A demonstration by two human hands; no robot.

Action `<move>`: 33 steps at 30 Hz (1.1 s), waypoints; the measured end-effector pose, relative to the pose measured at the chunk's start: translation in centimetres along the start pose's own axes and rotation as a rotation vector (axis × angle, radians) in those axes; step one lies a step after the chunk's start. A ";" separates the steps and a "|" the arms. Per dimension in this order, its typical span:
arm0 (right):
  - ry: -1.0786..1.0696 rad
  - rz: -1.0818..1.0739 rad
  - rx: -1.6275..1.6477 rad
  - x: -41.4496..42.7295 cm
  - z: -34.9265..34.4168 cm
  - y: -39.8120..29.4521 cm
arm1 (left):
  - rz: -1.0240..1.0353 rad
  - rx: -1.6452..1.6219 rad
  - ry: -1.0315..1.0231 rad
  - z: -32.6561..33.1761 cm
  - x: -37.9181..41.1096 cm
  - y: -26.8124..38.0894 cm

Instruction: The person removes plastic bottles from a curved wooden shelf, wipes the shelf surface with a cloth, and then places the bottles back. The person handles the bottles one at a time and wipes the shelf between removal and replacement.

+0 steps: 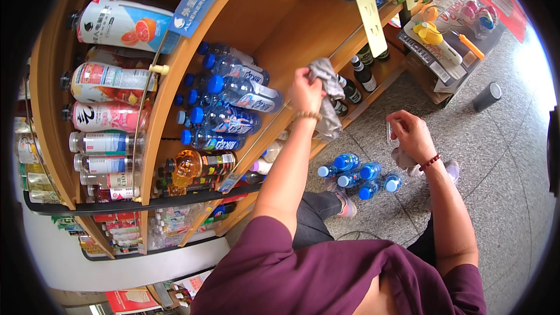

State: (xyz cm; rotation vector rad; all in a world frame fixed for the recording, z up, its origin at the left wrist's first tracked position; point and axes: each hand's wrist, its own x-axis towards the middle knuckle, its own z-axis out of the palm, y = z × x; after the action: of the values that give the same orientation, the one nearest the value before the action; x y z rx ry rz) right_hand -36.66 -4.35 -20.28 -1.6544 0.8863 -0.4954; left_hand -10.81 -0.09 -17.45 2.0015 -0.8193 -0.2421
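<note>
My left hand [306, 92], with a beaded bracelet at the wrist, pinches a crumpled grey cloth [329, 118] that hangs down in front of the wooden shelf [280, 39]. Just left of it, blue-capped plastic water bottles [251, 94] lean on the shelf. My right hand [411, 133], wearing a dark red beaded bracelet, is raised over the stone floor. Light greyish cloth [404, 159] shows beneath its palm, and a small pale item is at the fingers; the grip on them is partly hidden. Several blue-capped bottles [369, 170] stand on the floor between my arms.
Amber drink bottles [199, 164] and upright juice bottles [118, 76] fill shelves at left. Dark glass bottles [363, 74] occupy the lower shelf. A box display with a yellow toy fan [428, 33] is at upper right, near a dark cylinder [486, 96] on the floor.
</note>
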 end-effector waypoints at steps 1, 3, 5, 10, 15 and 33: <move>0.002 0.007 0.003 0.0 0.0 0.0 | 0.011 0.042 -0.029 1.1 1.0 0.9; 0.020 0.019 -0.026 0.0 -0.3 -0.2 | 0.057 0.030 -0.053 3.7 2.7 2.0; 0.044 0.021 -0.044 -0.2 -0.5 0.0 | 0.045 0.018 -0.098 5.6 4.0 3.6; 0.052 0.062 -0.142 -0.8 -1.4 0.0 | -0.026 -0.109 -0.253 8.3 6.2 6.0; 0.046 0.075 -0.145 -1.3 -1.8 -0.1 | 0.308 0.208 -0.262 11.9 9.1 7.4; 0.032 0.009 -0.123 -1.6 -2.3 -1.1 | 0.802 0.435 -0.108 19.7 10.0 6.8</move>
State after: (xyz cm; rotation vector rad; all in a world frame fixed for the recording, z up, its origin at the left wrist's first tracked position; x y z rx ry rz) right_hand -39.03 -4.49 -18.41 -1.7575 0.9640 -0.4700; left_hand -15.56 -22.37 -21.19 1.8729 -1.7799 0.3208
